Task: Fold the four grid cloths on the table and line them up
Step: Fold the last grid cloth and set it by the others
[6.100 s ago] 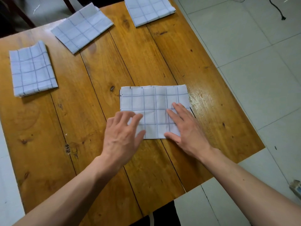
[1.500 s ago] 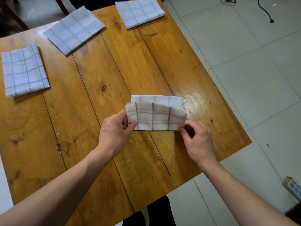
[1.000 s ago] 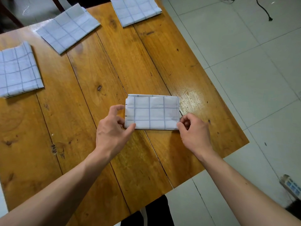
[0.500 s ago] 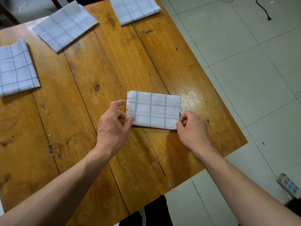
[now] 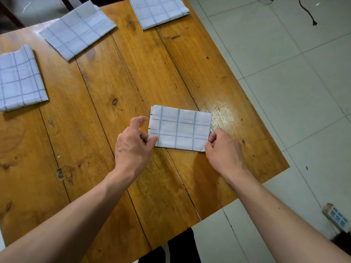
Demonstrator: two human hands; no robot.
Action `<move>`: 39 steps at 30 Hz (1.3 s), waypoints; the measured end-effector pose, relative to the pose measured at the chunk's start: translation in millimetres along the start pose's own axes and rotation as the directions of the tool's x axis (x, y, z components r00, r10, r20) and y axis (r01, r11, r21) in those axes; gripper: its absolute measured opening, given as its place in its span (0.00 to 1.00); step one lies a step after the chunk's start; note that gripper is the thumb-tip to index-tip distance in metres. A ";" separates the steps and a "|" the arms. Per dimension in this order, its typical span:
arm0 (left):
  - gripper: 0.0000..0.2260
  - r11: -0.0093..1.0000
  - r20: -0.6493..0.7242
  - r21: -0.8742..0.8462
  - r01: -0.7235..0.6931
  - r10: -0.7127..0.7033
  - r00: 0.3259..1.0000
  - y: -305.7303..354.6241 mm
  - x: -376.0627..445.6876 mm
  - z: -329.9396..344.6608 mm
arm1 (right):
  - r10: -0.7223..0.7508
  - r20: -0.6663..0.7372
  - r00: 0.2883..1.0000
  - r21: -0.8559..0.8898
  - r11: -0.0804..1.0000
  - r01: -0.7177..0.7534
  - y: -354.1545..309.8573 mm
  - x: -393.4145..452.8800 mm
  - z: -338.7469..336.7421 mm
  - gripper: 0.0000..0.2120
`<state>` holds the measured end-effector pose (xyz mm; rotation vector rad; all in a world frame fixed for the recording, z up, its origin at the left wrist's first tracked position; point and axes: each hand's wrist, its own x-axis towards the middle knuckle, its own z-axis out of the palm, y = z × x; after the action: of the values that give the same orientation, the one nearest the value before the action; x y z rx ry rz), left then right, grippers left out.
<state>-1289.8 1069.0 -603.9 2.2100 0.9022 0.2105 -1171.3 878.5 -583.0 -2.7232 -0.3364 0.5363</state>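
Folded grid cloth (image 5: 180, 128) now flat and turned slightly, left hand (image 5: 133, 147) and right hand (image 5: 223, 149) still pinching its near corners

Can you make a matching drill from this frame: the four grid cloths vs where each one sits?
Things:
1. near cloth
2. left cloth
3. angled cloth
4. far cloth

Places:
A. cut by the top edge of the frame
B. pinched at its near corners by left hand and right hand
C. cut by the left edge of the frame
D. lying diagonally at the far left

Pairs: 1-B, 2-C, 3-D, 4-A
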 end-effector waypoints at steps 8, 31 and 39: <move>0.20 0.945 -0.009 0.253 -0.209 0.219 0.976 -5.7 1.5 3.0 | -0.287 -0.214 0.934 -0.227 0.944 0.238 10.2 -10.7 5.3 0.15; 0.11 0.788 0.186 0.440 -0.430 0.389 0.902 3.1 4.6 -5.0 | -0.327 0.237 0.915 -0.163 0.915 0.370 7.2 19.8 4.8 0.49; 0.32 0.636 0.584 0.474 -0.609 0.291 0.758 45.8 23.1 36.5 | -0.315 0.239 0.919 -0.173 0.917 0.359 -0.3 21.8 2.0 0.50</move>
<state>-1233.3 1041.1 -601.6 2.9301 0.0836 -0.4615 -1152.5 885.7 -591.7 -2.7216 -0.9528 0.7182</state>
